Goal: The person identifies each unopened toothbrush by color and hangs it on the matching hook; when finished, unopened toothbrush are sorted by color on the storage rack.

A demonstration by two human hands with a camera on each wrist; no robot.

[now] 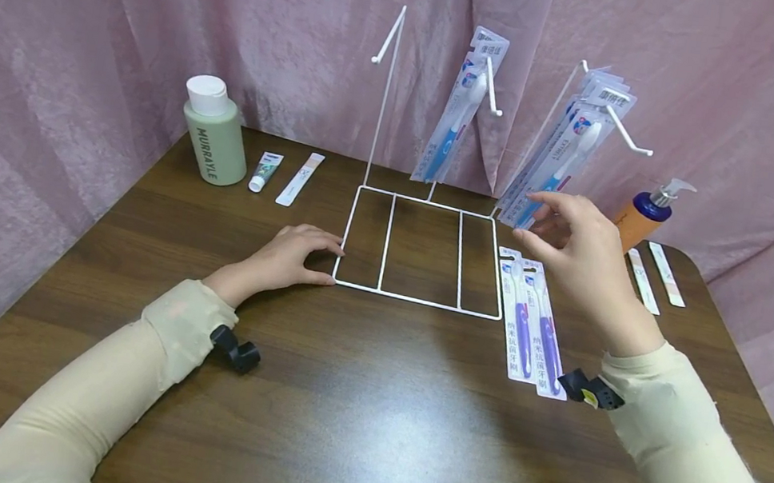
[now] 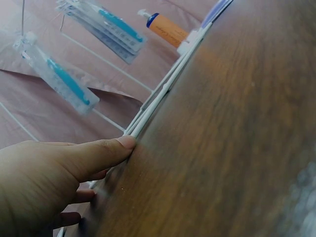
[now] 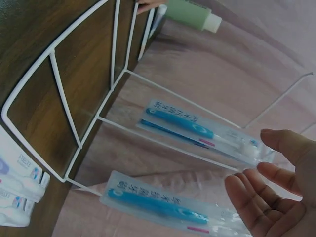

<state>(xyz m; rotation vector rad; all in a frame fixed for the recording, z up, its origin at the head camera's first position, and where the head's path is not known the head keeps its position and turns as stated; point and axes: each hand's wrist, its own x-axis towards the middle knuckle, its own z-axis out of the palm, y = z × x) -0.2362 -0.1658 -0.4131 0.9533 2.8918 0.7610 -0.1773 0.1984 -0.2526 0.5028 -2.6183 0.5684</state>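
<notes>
rack [image 1: 387, 241]: white, thin-rodded, left fingers [image 1: 321, 245] touching | hanging toothbrush packs [image 1: 561, 146]: flat, translucent

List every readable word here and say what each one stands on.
"MURRAYLE": green bottle.
"康倍佳": top of the hanging blue toothbrush packs.
"纳米抗菌牙刷": purple toothbrush packs.
Too small or blurred to read: the print on the orange bottle, small tube and white sachets, plus the packs' finer print.

Left hand [image 1: 292, 257] low, thumb [image 2: 106, 152] straight; right hand [image 1: 579, 239] raised, fingers [image 3: 244, 195] loosely curved.
</notes>
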